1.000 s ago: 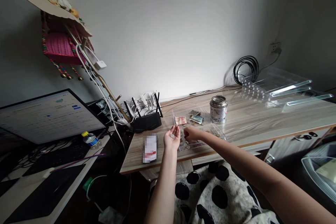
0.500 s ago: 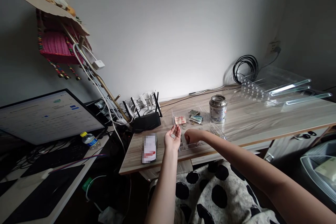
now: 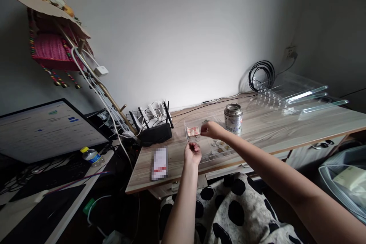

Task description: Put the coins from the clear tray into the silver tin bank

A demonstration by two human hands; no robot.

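Observation:
My left hand (image 3: 193, 153) is palm up over the near left of a clear plastic tray (image 3: 185, 127), its fingers curled inward. A coin lay in that palm a moment earlier; the fingers now cover it. My right hand (image 3: 211, 129) is closed, knuckles up, over the tray's far part; whatever its fingertips pinch is hidden. Beside those fingertips lies a red banknote (image 3: 193, 131). A greenish note (image 3: 206, 121) is mostly covered by my right hand. Several coins (image 3: 219, 146) rest in the tray's near right. A silver patterned tin (image 3: 233, 119) stands open-topped right of the tray.
A phone (image 3: 159, 163) lies left of the tray, with a black router (image 3: 156, 134) behind it. Clear acrylic shelves (image 3: 297, 97) and a coiled black cable (image 3: 261, 76) are at the right. On the left desk are a monitor (image 3: 51, 129) and a bottle (image 3: 92, 156).
My left hand's fingers have curled from an open palm holding a coin. My right hand has moved away from me, from the tray's near part to its far part. The view has shifted slightly.

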